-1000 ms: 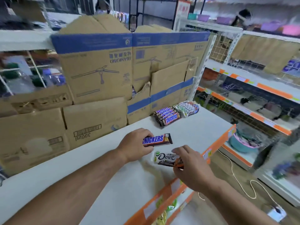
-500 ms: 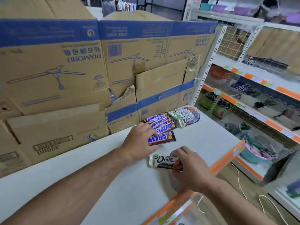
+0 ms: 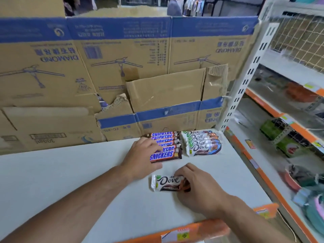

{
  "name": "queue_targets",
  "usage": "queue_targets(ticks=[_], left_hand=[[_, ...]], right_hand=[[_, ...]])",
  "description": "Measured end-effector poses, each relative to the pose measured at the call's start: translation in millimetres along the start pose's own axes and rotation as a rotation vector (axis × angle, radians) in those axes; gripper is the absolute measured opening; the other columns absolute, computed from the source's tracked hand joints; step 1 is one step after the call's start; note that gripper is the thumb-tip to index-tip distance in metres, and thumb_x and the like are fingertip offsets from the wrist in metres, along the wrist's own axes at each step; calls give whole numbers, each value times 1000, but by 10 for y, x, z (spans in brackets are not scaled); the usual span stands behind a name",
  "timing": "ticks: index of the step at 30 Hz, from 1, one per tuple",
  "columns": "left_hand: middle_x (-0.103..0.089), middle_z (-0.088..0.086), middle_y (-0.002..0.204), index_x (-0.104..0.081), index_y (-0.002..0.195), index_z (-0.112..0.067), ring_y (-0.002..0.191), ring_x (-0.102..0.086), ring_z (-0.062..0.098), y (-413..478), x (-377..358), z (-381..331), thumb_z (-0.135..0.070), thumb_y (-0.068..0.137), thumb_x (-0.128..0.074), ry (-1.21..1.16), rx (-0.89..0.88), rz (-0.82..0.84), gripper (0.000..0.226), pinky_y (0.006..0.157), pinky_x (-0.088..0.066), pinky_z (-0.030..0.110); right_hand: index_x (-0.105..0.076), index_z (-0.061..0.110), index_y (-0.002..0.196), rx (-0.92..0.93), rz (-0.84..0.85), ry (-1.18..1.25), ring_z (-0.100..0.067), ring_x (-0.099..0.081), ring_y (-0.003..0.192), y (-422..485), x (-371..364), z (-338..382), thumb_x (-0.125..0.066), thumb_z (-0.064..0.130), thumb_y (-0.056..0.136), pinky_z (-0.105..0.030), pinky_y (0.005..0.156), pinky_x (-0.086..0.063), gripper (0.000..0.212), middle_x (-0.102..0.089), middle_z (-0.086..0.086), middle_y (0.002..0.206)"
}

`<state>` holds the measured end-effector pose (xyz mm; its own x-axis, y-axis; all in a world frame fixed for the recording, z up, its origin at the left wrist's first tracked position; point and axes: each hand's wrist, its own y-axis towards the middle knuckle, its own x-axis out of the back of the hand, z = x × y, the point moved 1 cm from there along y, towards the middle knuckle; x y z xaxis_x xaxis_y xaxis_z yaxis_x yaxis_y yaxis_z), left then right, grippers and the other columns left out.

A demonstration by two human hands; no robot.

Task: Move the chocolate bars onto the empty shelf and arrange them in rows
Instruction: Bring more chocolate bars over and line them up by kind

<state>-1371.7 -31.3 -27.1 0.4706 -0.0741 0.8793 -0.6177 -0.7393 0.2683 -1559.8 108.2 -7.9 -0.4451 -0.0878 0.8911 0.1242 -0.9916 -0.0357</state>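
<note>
My left hand point(image 3: 142, 155) is curled over the left end of the front Snickers bar point(image 3: 164, 156), with my fingers lying across the top of the wrapper and my thumb tucked under its near edge. That bar sits at the near edge of the Snickers row point(image 3: 163, 137), label up and parallel to the bars behind it, close against the one beyond it. The Snickers row lies on the white shelf point(image 3: 70, 172), its far end almost up against the cardboard boxes point(image 3: 122, 67) that wall off the back. Just to the right of the Snickers row, side by side with it, is the Dove row point(image 3: 201, 145), its white wrappers overlapping one another. Nearer to me than the Snickers row, and apart from it, the loose Dove bar point(image 3: 166, 182) lies flat on the shelf with its name facing up. My right hand point(image 3: 194, 186) pinches the right end of that bar between thumb and fingertips, so the left end of the wrapper sticks out free and the right end is hidden under my fingers. Nearer still than the Snickers row, the orange price strip point(image 3: 192, 230) runs along the shelf's front edge. Beyond the Dove row, right of the Snickers row, the white upright point(image 3: 242, 85) rises from the shelf's corner.
</note>
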Motion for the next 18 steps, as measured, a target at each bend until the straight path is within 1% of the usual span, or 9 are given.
queue_targets(ticks=[2, 4, 6, 9, 12, 14, 18], left_hand=[[-56, -11, 120, -60, 116, -28, 114, -44, 9, -60, -1, -26, -43, 72, -68, -3, 43, -39, 47, 102, -36, 32], [-57, -10, 121, -59, 111, -26, 115, -45, 8, -117, 7, -23, -33, 74, -69, -19, 103, -76, 39, 102, -38, 34], [-59, -10, 122, -63, 105, -23, 116, -45, 8, -176, -6, 10, -28, 74, -71, -28, 127, -122, 32, 102, -40, 36], [-59, -9, 125, -70, 106, -22, 118, -43, 5, -235, -45, 24, -30, 78, -71, -59, 147, -170, 29, 103, -38, 32], [-58, -8, 128, -70, 113, -23, 120, -42, 6, -248, -60, 11, -32, 83, -71, -56, 147, -193, 32, 105, -37, 29], [-57, -7, 129, -70, 116, -23, 122, -42, 7, -252, -71, 26, -32, 84, -71, -64, 150, -180, 33, 105, -38, 30], [-60, -6, 125, -71, 112, -25, 118, -43, 7, -227, -87, 63, -36, 82, -67, -80, 115, -196, 32, 101, -43, 35]], right_hand=[[-54, 32, 113, 57, 20, 0, -12, -57, 87, 25, 6, -38, -61, 35, 70, -29, 74, -48, 43, -49, 16, 106], [-55, 31, 113, 93, 31, 9, -12, -58, 88, 47, 15, -64, -61, 34, 71, -28, 74, -48, 43, -50, 15, 107], [-56, 30, 113, 115, 35, 16, -12, -57, 89, 56, 22, -82, -62, 34, 71, -25, 73, -46, 42, -51, 14, 108], [-56, 31, 112, 134, 45, 28, -11, -57, 89, 52, 22, -97, -62, 35, 72, -24, 74, -46, 41, -51, 15, 107], [-55, 33, 113, 140, 47, 15, -10, -57, 89, 71, 26, -98, -62, 37, 73, -24, 74, -47, 41, -51, 16, 107], [-54, 34, 114, 131, 56, 5, -10, -56, 90, 72, 25, -87, -62, 38, 73, -26, 76, -48, 42, -50, 16, 108], [-54, 35, 112, 81, 40, 38, -9, -57, 92, 55, 3, -85, -61, 36, 70, -25, 78, -47, 42, -50, 18, 106]])
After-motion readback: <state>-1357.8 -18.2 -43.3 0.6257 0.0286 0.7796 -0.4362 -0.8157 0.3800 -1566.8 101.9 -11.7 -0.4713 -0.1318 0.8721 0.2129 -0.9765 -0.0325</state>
